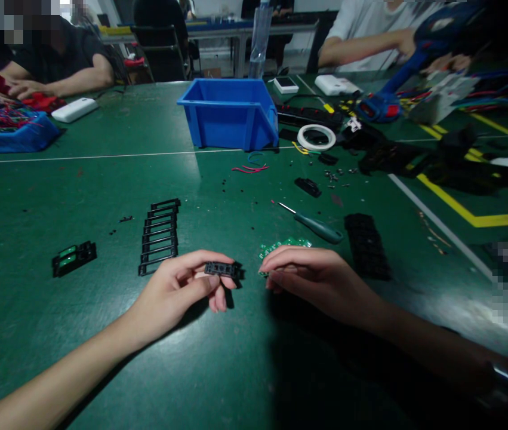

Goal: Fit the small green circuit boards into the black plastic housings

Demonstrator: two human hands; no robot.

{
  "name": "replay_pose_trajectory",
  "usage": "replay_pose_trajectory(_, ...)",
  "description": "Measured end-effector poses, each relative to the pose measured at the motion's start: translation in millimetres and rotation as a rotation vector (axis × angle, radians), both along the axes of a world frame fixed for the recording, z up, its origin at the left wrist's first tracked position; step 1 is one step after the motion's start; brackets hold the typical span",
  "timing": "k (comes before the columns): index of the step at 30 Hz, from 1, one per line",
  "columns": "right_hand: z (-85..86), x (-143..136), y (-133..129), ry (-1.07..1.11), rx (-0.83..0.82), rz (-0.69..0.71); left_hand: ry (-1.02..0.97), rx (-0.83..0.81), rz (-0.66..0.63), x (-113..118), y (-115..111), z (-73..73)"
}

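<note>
Black part (220, 269): pinched between thumb and fingers of left hand (171, 292); clock centre for all bearings below.
Left hand: grip closed on black part.
Right hand (325, 278): 3 o'clock; fingers curled beside green boards (301, 243); whether a board is gripped cannot be determined.
Green boards: 2 o'clock, partly behind right hand.
Screwdriver (319, 228): 2 o'clock, tip towards blue bin (227, 122).
Blue bin: 12 o'clock.
Ladder frame (159, 240): 10 o'clock.
Module (74, 258): 9 o'clock.
Black block (367, 248): 3 o'clock.

The right hand (320, 275) partly hides the green pieces (275, 246)
</note>
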State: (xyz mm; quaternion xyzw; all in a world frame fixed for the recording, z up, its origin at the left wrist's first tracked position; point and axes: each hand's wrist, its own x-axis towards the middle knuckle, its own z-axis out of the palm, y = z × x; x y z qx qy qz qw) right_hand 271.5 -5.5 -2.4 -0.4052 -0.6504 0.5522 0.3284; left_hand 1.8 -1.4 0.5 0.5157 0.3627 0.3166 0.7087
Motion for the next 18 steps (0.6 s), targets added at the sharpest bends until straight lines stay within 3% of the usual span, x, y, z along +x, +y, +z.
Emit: replay_pose_trajectory(18, -1.0, 0.5, 0.1, 0.009, -0.003, 0.004, 0.013, 0.016, -0.008, 0.3, -0.5, 0.3)
